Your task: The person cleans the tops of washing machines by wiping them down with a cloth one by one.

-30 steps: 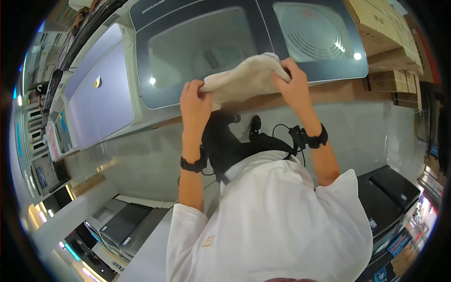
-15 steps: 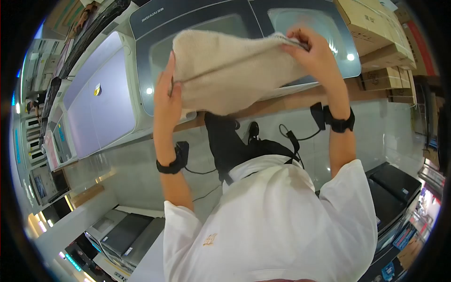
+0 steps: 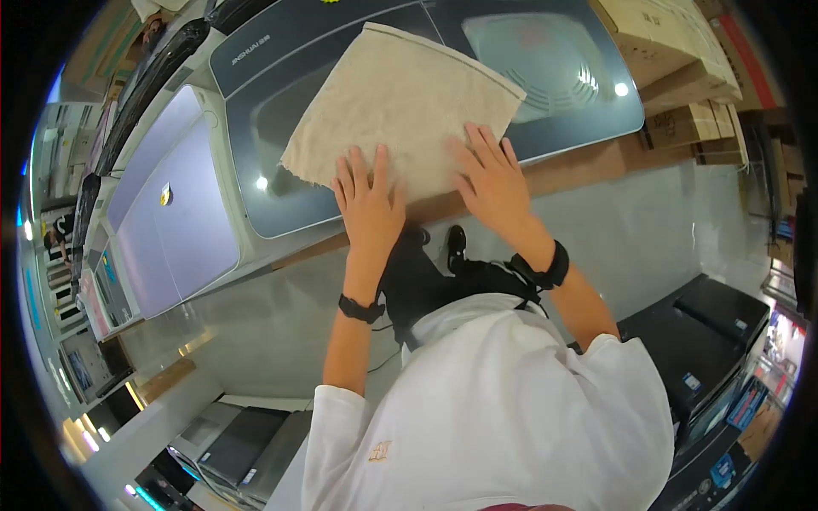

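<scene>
A beige cloth (image 3: 409,102) lies spread over the dark glass top of a washing machine (image 3: 298,217), its near part at the machine's front edge. My left hand (image 3: 371,200) rests on the cloth's lower left part with the fingers spread. On the lower right part of the cloth lies my right hand (image 3: 494,183), its fingers also apart and slightly blurred. Neither hand grips anything. Both wrists wear black bands.
Left of the dark machine stands a machine with a pale purple lid (image 3: 179,196). Cardboard boxes (image 3: 665,51) are stacked at the upper right. Black appliances (image 3: 690,341) stand behind me at the lower right. A person (image 3: 60,237) shows at the far left.
The cloth, bunched and then held up between both hands, now lies flat on the machine top. Both hands have let go of its edges and moved closer together onto it.
</scene>
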A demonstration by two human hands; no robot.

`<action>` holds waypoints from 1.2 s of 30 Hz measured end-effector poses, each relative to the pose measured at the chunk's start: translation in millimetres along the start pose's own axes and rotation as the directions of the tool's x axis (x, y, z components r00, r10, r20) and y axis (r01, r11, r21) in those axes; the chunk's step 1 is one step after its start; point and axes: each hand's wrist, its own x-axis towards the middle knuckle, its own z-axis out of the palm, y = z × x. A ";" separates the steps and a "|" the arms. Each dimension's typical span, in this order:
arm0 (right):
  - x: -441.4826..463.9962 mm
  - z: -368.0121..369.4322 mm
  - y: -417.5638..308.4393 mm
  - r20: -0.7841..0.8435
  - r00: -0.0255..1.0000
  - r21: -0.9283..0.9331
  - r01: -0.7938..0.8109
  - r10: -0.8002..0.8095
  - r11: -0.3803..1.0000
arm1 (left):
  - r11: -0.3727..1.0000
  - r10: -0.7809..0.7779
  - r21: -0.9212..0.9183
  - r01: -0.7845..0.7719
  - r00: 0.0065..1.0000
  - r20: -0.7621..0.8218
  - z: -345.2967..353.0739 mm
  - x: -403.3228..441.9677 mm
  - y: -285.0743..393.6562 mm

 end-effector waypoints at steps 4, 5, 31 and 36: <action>-11.8 -12.2 5.2 0.051 0.999 -0.054 -0.008 0.011 0.999 | 1.000 0.009 -0.010 -0.009 0.999 0.040 -13.4 -20.5 17.5; -12.2 -15.0 9.9 0.059 0.998 -0.053 -0.006 0.009 0.999 | 1.000 0.009 -0.010 -0.008 0.999 0.046 -15.1 -26.2 21.5; 8.8 28.2 -10.5 -0.143 0.990 -0.093 -0.015 0.001 0.996 | 0.995 -0.017 0.098 0.014 0.999 0.031 2.7 -2.6 -12.1; 6.5 15.3 10.8 -0.154 0.983 -0.137 -0.119 0.098 0.983 | 0.992 -0.029 0.128 0.024 0.999 0.038 2.0 -6.3 -11.3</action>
